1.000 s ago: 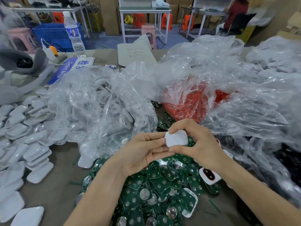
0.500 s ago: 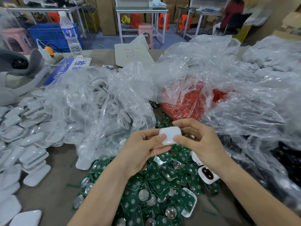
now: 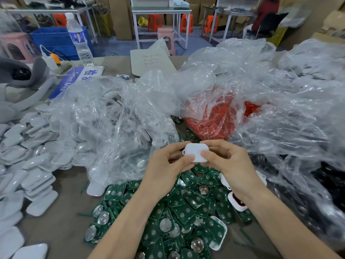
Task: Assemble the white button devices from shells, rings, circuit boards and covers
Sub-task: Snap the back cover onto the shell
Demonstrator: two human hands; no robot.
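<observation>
Beyond both hands bulk clear bags [image 3: 112,118] of white shells. Beneath them lie heaped green circuit boards [image 3: 186,212]. The left hand [image 3: 166,169] and right hand [image 3: 231,165], close together, pinch one white button device [image 3: 196,151] between fingertips.

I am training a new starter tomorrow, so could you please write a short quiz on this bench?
1. The white button device is held by: A one hand; B both hands; C neither hand.
2. True or false: the green circuit boards are stacked neatly in a tray.
3. Fill in: the rings in the clear bag are ___.
Key: 1 B, the left hand and right hand pinch it. 2 False, a loose pile on the table. 3 Red.
</observation>
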